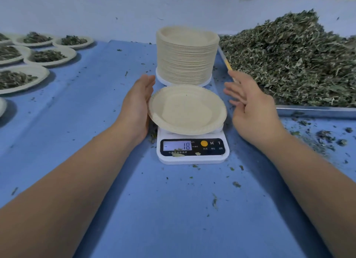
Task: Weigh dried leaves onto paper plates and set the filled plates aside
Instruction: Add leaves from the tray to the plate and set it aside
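Although round and so without a long axis, the empty plate [186,108] sits hollow side up on the scale [192,151] at mid-table, roughly level, its rim overhanging the platform on all sides. That platform is hidden beneath it. The display shows a minus sign and 18; leaf crumbs lie across its lower edge and the small print around it is unreadable. A tall stack of plates [186,55] stands just behind the scale. Filled plates [48,56] lie well apart at far left, several cut off by the frame edge. At right, the leaf pile [289,65] in a metal tray [316,112] also runs out of frame. The left hand [137,105] stands on edge, palm towards the plate and fingers straight, against the left rim; it grips nothing, and whether the skin actually touches the rim cannot be confirmed. The right hand [252,107] hovers between plate and tray, clear of the rim, fingers spread and relaxed, empty, their tips blurred. Both forearms are bare. Loose crumbs litter the blue table [154,209].
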